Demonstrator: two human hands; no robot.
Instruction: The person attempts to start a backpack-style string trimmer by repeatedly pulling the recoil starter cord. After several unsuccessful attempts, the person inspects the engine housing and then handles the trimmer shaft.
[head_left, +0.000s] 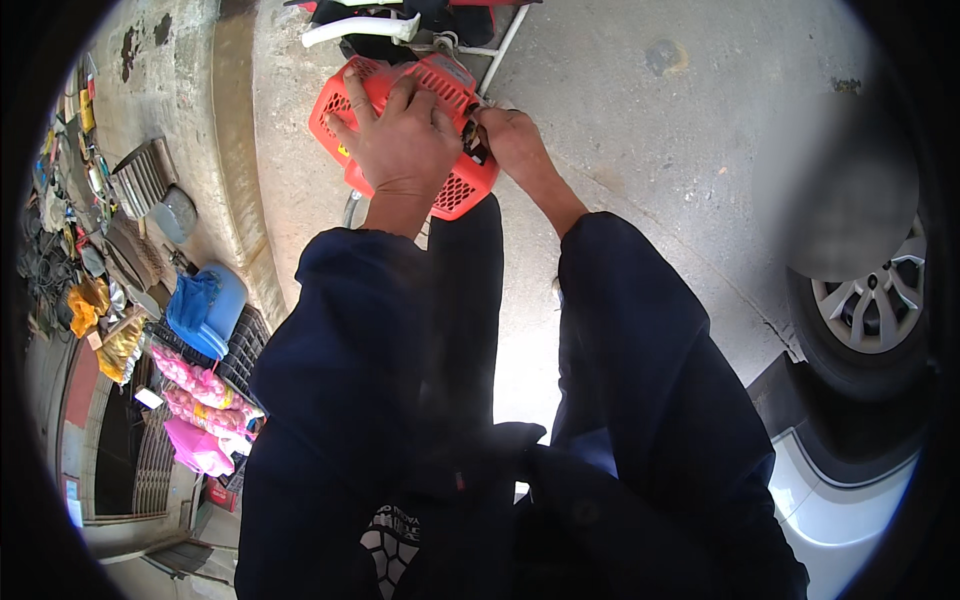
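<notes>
Red vented housing [464,194] sat over the concrete floor [650,140], ahead of the person, just beside a white tubular frame [503,52] and a curved white bar [360,29]. Left hand [408,150] lay palm-down on its top, fingers spread, not wrapped round anything. Right hand [510,140] was at its right side, fingers curled by a gap with dark parts; couldn't tell whether they gripped anything. Car wheel [872,308] stood well off right, blue tub [230,300] well off left.
</notes>
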